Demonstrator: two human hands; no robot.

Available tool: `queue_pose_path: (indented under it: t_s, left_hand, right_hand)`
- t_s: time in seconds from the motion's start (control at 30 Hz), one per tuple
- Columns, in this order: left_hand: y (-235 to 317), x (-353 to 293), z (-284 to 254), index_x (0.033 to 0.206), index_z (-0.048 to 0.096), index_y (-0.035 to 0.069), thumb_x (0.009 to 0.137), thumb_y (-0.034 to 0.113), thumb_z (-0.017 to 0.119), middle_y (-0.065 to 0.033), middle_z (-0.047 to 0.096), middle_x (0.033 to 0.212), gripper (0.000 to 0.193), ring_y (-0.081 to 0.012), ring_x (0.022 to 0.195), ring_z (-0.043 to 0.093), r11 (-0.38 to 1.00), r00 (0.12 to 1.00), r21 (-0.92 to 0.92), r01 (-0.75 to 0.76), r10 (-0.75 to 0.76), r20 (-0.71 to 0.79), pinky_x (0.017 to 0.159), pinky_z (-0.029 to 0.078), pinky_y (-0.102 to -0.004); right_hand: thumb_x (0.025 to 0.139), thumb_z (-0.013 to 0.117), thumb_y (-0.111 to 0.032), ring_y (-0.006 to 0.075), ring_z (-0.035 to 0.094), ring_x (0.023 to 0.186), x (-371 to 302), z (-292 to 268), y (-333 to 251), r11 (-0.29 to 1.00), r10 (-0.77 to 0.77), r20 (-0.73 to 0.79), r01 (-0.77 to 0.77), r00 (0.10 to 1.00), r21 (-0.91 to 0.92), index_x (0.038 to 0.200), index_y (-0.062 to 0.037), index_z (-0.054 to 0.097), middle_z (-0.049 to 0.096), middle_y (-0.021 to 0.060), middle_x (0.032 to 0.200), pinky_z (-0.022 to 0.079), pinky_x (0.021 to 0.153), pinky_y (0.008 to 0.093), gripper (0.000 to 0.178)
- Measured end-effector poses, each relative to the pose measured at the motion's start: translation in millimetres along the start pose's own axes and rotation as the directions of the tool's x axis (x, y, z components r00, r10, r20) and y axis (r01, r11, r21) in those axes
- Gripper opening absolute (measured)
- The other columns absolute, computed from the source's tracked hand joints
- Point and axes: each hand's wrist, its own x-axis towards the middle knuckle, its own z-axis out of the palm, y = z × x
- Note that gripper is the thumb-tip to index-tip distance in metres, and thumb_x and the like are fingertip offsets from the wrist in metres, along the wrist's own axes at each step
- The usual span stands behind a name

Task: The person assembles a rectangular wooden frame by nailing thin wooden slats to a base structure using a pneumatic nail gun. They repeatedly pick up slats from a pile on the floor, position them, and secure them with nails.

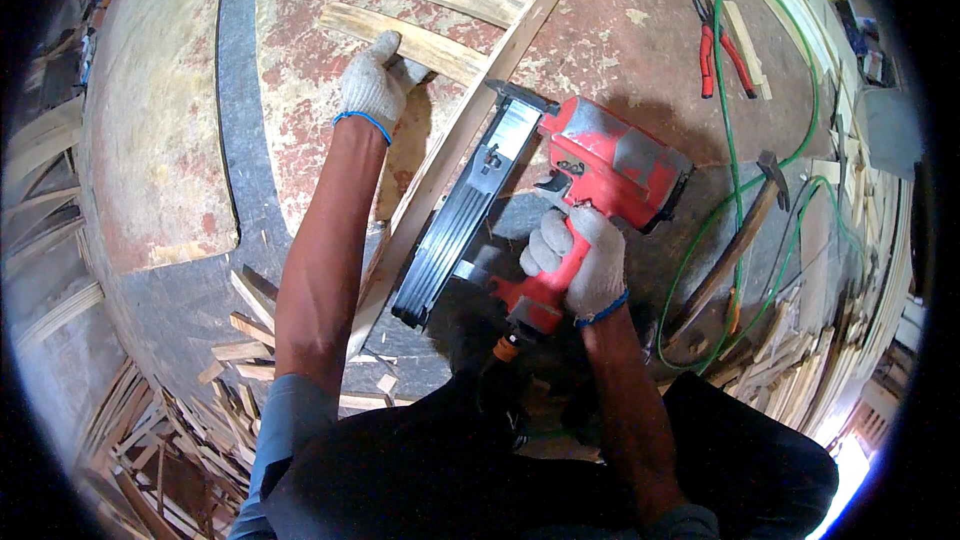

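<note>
A red air nail gun (615,155) with a dark ribbed magazine is in my right hand (590,260), its gloved fingers wrapped round the handle. The gun's nose touches or sits very close to a long wooden rail (520,35) that runs from the upper middle down toward me. Several short slats meet the rail on its left side. My gloved left hand (377,85) grips the nearest slat (410,40), thumb on top and fingers partly hidden beneath it. The slat's right end butts against the rail near the gun's nose.
Red-handled pliers (722,55) lie at the upper right beside a small wood strip (747,48). A green hose (735,150) loops around there, with a hammer (740,240) lying across it. Scrap wood (200,430) piles up at lower left, and more strips (810,370) at lower right.
</note>
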Motion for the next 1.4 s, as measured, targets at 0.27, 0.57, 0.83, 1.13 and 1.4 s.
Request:
queue_pose_path:
  t_s: [0.27,0.57,0.83,1.13,1.4]
  left_hand:
    - [0.3,-0.4,1.1,0.123,0.056,-0.003,0.102,0.013,0.057,-0.0183,0.064,0.115,0.026,-0.0349,0.105,0.066,1.000,1.000,0.020,0.005,-0.005,-0.012,0.094,0.059,-0.0532]
    - [-2.3,6.8,-2.9,0.121,0.056,-0.003,0.103,0.012,0.055,-0.0186,0.063,0.117,0.024,-0.0365,0.105,0.066,1.000,0.999,-0.004,0.006,-0.006,0.033,0.094,0.059,-0.0524]
    - [-1.1,-2.4,-5.5,0.123,0.055,-0.003,0.101,0.018,0.061,-0.0219,0.061,0.115,0.031,-0.0390,0.101,0.067,1.000,1.000,-0.010,0.025,-0.025,0.017,0.091,0.061,-0.0563]
    - [111.7,-180.0,36.7,0.113,0.069,-0.001,0.100,0.019,0.061,-0.0076,0.068,0.100,0.026,-0.0173,0.090,0.064,0.717,0.885,0.527,-0.456,0.303,0.354,0.089,0.052,-0.0332]
    - [197.2,-321.4,54.8,0.111,0.069,-0.001,0.094,0.022,0.065,-0.0127,0.069,0.102,0.029,-0.0240,0.096,0.066,-0.423,0.152,0.313,-0.850,0.371,0.916,0.090,0.052,-0.0366]
  right_hand:
    - [0.094,0.049,-0.030,0.0165,0.039,0.052,0.2,-3.0,3.2,0.999,-0.006,0.020,0.005,1.000,0.045,0.066,-0.0160,0.040,0.039,-0.0010,0.060,0.035,0.056,0.0361,0.033]
    - [0.097,0.046,-0.030,0.0161,0.037,0.052,0.0,-1.2,1.8,1.000,0.020,-0.033,-0.021,0.999,-0.014,0.066,-0.0159,0.040,0.038,-0.0014,0.060,0.033,0.056,0.0353,0.034]
    - [0.096,0.050,-0.032,0.0166,0.038,0.052,-2.8,-14.2,1.5,0.999,0.031,-0.003,-0.031,1.000,-0.024,0.073,-0.0146,0.045,0.038,-0.0026,0.060,0.034,0.056,0.0355,0.029]
    - [0.096,0.059,-0.029,0.0221,0.057,0.060,13.9,-72.3,-46.9,0.925,-0.285,-0.229,0.205,0.931,-0.319,0.104,-0.0088,0.060,0.056,0.0021,0.071,0.052,0.061,0.0372,0.022]
    - [0.098,0.061,-0.030,0.0253,0.063,0.072,18.0,-51.8,-56.1,0.897,-0.333,-0.313,0.196,0.890,-0.396,0.108,-0.0088,0.058,0.064,0.0078,0.084,0.055,0.067,0.0426,0.024]
